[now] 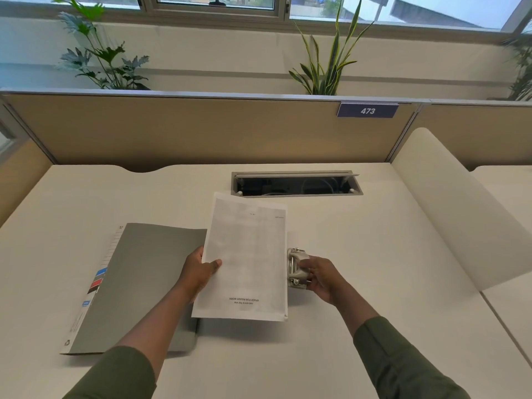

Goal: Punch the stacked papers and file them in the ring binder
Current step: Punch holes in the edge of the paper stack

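My left hand (201,269) pinches the stacked papers (244,260) at their left edge, thumb on top, holding them over the white tabletop (374,254). My right hand (322,279) grips the hole punch (298,269), fingers curled around it, right against the papers' right edge. The grey ring binder (135,286) lies closed on the left, partly under the papers. Farther back I see an open cable tray (296,184).

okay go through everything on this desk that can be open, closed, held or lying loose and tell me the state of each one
Stacked papers: lifted, left edge pinched by the left hand, right edge at the punch.
Hole punch: on the desk, held by the right hand.
Ring binder: closed, lying flat, untouched.
Cable hatch: lid open.
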The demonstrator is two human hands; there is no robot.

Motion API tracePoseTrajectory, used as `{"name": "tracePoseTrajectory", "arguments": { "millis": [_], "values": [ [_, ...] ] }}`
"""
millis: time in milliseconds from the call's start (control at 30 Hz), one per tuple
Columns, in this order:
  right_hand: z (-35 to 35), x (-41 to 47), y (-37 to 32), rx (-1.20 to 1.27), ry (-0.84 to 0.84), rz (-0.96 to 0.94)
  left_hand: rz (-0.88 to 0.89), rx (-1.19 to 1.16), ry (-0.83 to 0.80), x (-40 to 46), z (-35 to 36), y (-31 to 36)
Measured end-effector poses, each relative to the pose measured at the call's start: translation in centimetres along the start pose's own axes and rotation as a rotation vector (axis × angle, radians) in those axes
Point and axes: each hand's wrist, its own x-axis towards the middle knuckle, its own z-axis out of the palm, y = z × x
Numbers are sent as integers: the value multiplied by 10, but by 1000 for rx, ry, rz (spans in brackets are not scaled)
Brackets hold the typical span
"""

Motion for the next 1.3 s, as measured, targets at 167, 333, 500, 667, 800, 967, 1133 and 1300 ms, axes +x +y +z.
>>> {"name": "tracePoseTrajectory", "arguments": {
  "millis": [167, 333, 500, 667, 800, 967, 1133, 1300],
  "values": [
    [11, -1, -1, 4, -28, -12, 9, 18, 0, 2, -2, -1],
    [16, -1, -2, 0, -44, -26, 26, 59, -12, 3, -7, -2],
    [22, 1, -2, -21, -47, -39, 43, 82, -19, 3, -9, -4],
    [27, 1, -2, -35, -41, -52, 58, 104, -41, -1, -3, 0],
    [25, 2, -4, -30, -51, -57, 57, 90, -28, -3, -1, 1],
    [23, 1, -5, -76, -63, -49, 60, 75, -27, -5, -2, 1],
    [25, 2, -3, -49, -70, -60, 56, 68, -33, -3, -3, 1],
    [26, 4, -2, -52, -56, -62, 52, 63, -34, -2, -4, -1]
  ]
}}
